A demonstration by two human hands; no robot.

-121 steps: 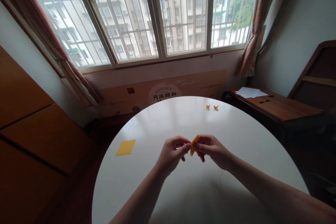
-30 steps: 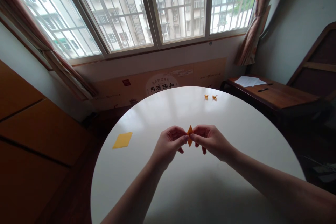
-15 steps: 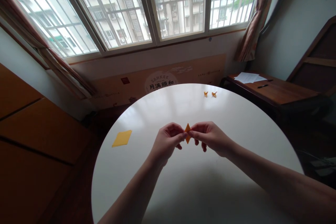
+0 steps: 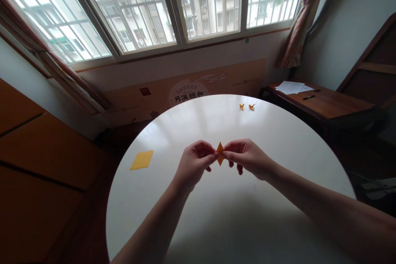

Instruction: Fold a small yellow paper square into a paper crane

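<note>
Between my hands, above the middle of the round table, is a small folded piece of orange-yellow paper (image 4: 220,147), diamond-shaped with points up and down. My left hand (image 4: 197,162) pinches its left side between thumb and index finger. From the right, my right hand (image 4: 247,157) grips the other side the same way, its lower fingers curled loosely. The thumbs almost meet across the paper and hide part of its folds. Two little folded paper cranes (image 4: 241,107) stand near the table's far edge. A stack of yellow square paper (image 4: 141,160) lies to the left of my hands.
The white round table (image 4: 173,123) fills the space before me. Beyond it are a barred window (image 4: 210,4) and a cardboard panel (image 4: 244,72) against the wall. A low wooden table (image 4: 337,101) with white sheets (image 4: 291,87) stands at right, an orange-brown cabinet (image 4: 37,173) at left.
The whole view has shifted slightly, with everything sitting a little higher in the picture. Both hands keep the same pinch on the folded paper, whose shape looks unchanged.
</note>
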